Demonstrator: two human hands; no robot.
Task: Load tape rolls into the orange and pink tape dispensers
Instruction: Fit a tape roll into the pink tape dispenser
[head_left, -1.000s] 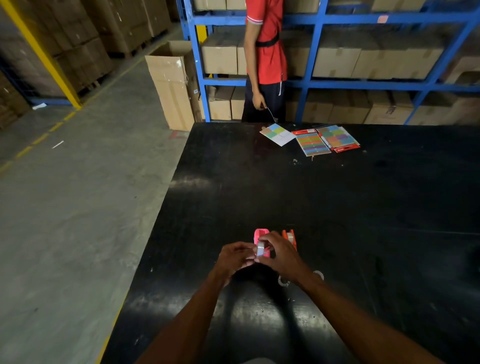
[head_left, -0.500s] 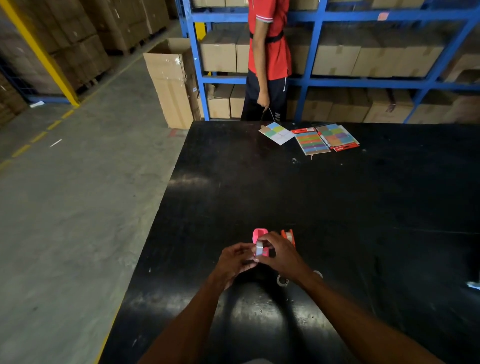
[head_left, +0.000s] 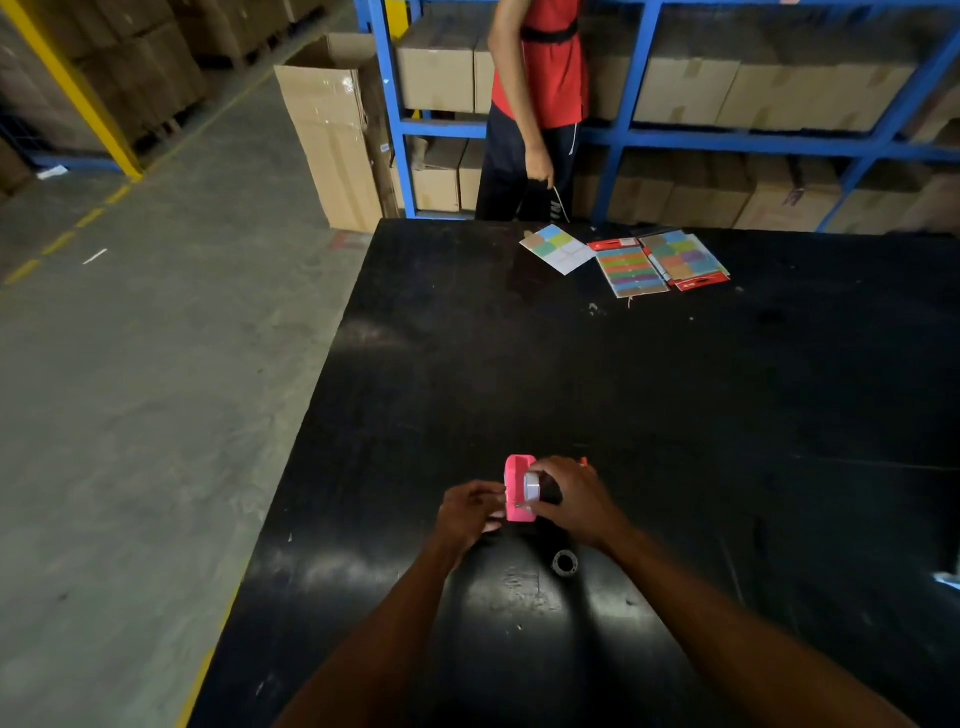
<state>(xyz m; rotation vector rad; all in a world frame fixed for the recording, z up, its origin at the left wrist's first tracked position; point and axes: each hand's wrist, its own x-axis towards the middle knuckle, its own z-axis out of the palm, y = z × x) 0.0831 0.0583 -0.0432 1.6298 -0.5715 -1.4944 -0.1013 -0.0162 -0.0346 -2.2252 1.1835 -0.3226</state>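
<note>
Head view looks down on a black table (head_left: 675, 415), with both hands working together low in the centre of the frame. The pink tape dispenser (head_left: 517, 491) sits there on the tabletop; the left hand (head_left: 470, 512) steadies it from the left, fingers curled against its side. The right hand (head_left: 574, 501) reaches in from the right and pinches a small whitish tape roll (head_left: 532, 486) against the dispenser's open top. Only a sliver of the orange tape dispenser (head_left: 584, 461) shows, just behind the right hand. A dark ring-shaped part (head_left: 564, 563) lies on the table below the right wrist. Near the upper centre of the frame, coloured cards (head_left: 623, 257) lie at the table's far edge, and a person in a red shirt (head_left: 540, 73) stands beyond it by blue shelving (head_left: 639, 62) stacked with cardboard boxes.
</note>
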